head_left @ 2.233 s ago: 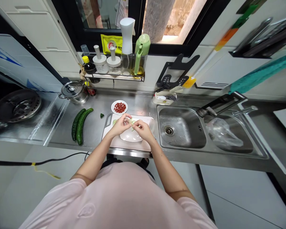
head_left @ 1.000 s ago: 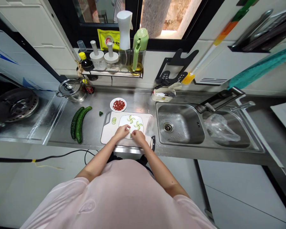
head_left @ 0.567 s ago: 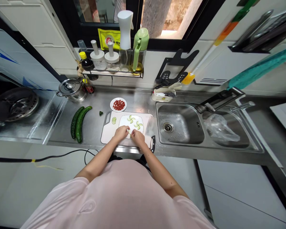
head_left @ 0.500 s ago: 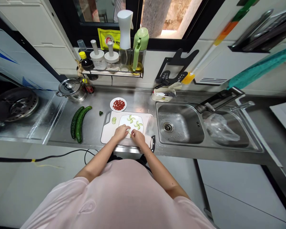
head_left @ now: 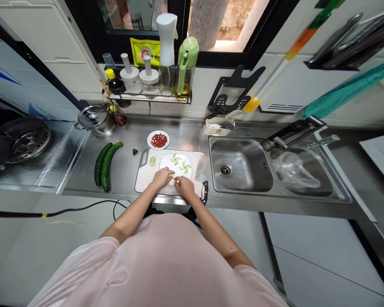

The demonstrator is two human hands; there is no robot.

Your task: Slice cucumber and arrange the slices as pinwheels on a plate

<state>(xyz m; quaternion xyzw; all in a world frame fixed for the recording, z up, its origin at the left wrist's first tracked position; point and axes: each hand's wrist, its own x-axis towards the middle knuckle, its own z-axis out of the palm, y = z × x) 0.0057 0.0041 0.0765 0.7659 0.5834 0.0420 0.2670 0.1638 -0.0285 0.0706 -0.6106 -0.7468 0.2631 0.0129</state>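
A white plate (head_left: 167,160) lies on a pale cutting board (head_left: 143,181), bearing cucumber slices (head_left: 184,167) laid out in pinwheel shapes. Over the plate's near edge, my left hand (head_left: 161,177) has its fingers drawn together. My right hand (head_left: 184,186) is just to its right, fingertips pinched at a small green piece on the plate. Whatever my left fingers hold is too small to make out. A few round slices (head_left: 152,161) rest on the board left of the plate. The black knife handle (head_left: 205,192) sticks out at the board's right edge, beside my right wrist.
Two cucumbers (head_left: 106,166) and a small green end piece (head_left: 135,152) lie left of the board. Behind it stands a small plate of red bits (head_left: 158,140). A steel pot (head_left: 96,120) is back left; the sink (head_left: 242,165) is on the right.
My right hand has shifted very slightly left and down, its fingertips now lower against the plate. My left hand stays almost where it was.
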